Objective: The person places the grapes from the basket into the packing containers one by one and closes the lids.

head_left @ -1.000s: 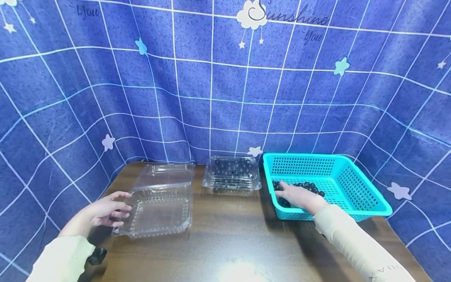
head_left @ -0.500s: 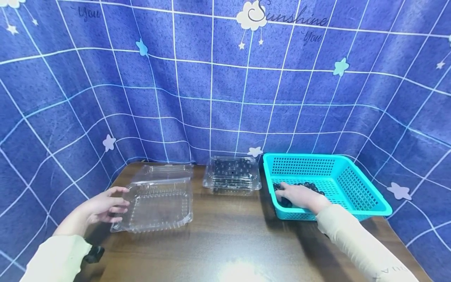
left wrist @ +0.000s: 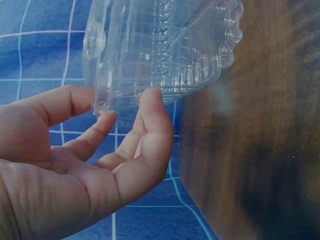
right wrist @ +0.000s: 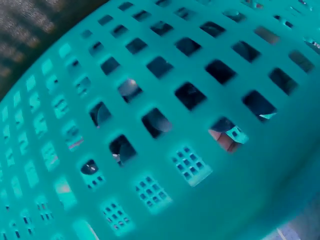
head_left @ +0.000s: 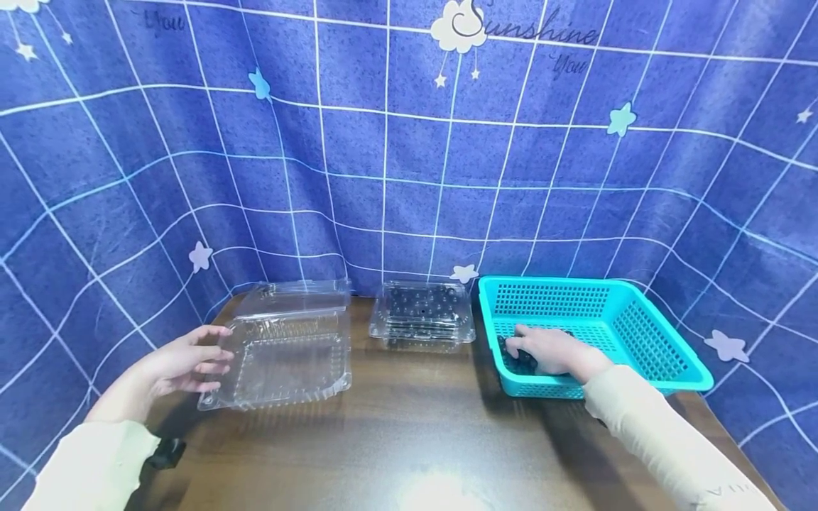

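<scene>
At the left, a clear plastic clamshell box (head_left: 290, 362) stands with its lid (head_left: 297, 297) folded back. My left hand (head_left: 194, 360) grips the box's left edge, and the left wrist view shows fingertips on both sides of the rim. Over at the right, my right hand (head_left: 549, 349) reaches into a turquoise basket (head_left: 686, 365). Its fingers are bent down among small round dark fruits (head_left: 520, 362), whose kind I cannot tell. What those fingertips hold is hidden. In the right wrist view, the basket wall (right wrist: 240, 185) blocks the hand.
A closed clear box (head_left: 422, 312) with dark contents stands at the back middle, close to the basket's left side. All sit on a brown wooden table (head_left: 383, 433). A blue patterned curtain (head_left: 409, 156) hangs behind and at both sides.
The open box has shifted a little toward the curtain, the left hand moving slightly leftward and back with it. The right hand has drawn slightly right among the dark fruits.
</scene>
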A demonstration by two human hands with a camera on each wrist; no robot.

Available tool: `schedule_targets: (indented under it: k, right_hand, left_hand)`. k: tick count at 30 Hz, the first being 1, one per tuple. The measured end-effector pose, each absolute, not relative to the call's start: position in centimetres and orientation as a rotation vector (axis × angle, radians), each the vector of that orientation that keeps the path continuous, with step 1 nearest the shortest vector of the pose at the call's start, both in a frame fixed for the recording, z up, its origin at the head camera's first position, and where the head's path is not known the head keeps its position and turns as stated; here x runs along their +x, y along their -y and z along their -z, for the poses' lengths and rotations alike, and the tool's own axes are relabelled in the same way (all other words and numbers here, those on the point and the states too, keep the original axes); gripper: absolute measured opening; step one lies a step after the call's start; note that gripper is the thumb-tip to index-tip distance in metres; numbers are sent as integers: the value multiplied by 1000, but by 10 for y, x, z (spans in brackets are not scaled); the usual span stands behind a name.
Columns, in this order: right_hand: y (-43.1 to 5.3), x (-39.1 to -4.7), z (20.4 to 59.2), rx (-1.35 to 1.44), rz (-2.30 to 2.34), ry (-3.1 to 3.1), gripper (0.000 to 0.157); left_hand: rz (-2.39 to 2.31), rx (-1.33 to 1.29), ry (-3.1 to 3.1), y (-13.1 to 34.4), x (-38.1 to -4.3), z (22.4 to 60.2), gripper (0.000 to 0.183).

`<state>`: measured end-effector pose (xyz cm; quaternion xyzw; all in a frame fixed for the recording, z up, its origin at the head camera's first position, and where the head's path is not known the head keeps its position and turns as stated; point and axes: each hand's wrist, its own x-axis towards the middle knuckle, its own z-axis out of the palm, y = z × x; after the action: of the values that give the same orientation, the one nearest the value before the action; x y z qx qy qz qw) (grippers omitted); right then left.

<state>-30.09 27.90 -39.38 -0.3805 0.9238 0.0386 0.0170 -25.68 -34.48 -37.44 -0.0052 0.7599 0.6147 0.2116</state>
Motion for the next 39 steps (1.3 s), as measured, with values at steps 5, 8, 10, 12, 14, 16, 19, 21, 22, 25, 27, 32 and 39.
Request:
schedule_targets:
  k: [5, 8, 10, 12, 14, 16, 19, 21, 22, 25, 27, 32, 39]
  right_hand:
    - [-278, -299, 386, -1185, -101, -2868, 41]
    - [-279, -298, 381, -1164, -111, -2859, 42]
    - [-279, -298, 377, -1136, -124, -2854, 42]
    - [-279, -298, 373, -1116, -136, -2852, 42]
    - [-280, -298, 368, -1101, -140, -2855, 42]
    - [-280, -298, 364, -1105, -147, -2866, 44]
    - [-280, -299, 358, -1107, -153, -2869, 44]
    - [-280, -300, 354, -1110, -168, -2874, 45]
    - [-280, -300, 352, -1109, -175, -2874, 44]
    - [-279, -300, 345, -1114, -189, -2885, 43]
    - [-279, -300, 339, -1110, -174, -2884, 43]
    - [-278, -299, 326, -1075, -147, -2875, 44]
    - [-282, -301, 313, -1134, -111, -2936, 44]
  left_hand:
    - [-1686, 13, -2137, 342, -256, 367, 31]
    - [-1676, 43, -2149, 339, -254, 363, 30]
    - [-1671, 48, -2158, 336, -252, 360, 31]
    - [-1668, 72, -2165, 333, -252, 358, 31]
    - [-1664, 83, -2171, 330, -252, 356, 31]
    - [-1663, 95, -2171, 328, -251, 354, 31]
    - [-1656, 121, -2186, 323, -250, 351, 33]
    - [-1649, 126, -2205, 320, -249, 348, 36]
    - [-1645, 135, -2217, 317, -248, 346, 38]
    - [-1628, 145, -2253, 311, -245, 342, 45]
    - [-1620, 149, -2270, 307, -243, 339, 48]
    - [-1621, 170, -2281, 299, -241, 334, 46]
    - [-1639, 187, -2279, 285, -239, 330, 49]
